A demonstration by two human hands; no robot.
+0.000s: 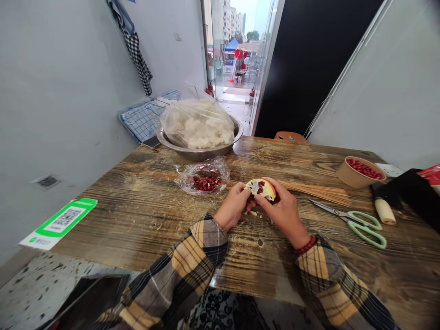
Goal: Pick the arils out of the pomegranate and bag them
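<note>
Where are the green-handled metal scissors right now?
Head view, right side: the scissors lie on the brown wooden table, right of the right hand, beside a pale cylindrical handle and a bundle of thin tan sticks.

Pale walls (68,68); black panel (309,59); speckled floor (30,284); brown wooden table (137,220); daylit glass door (264,59).

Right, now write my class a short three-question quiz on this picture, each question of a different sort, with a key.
1. True or false: the green-handled scissors lie to the right of the right hand.
2. Multiple choice: what rests in the metal bowl?
a) A tub of red seeds
b) A filled plastic bag
c) A QR-code card
3. Short answer: what does the right hand hold, with the left hand at its edge?

Key:
1. True
2. b
3. A piece of opened pomegranate showing red seeds and pale pith
</note>
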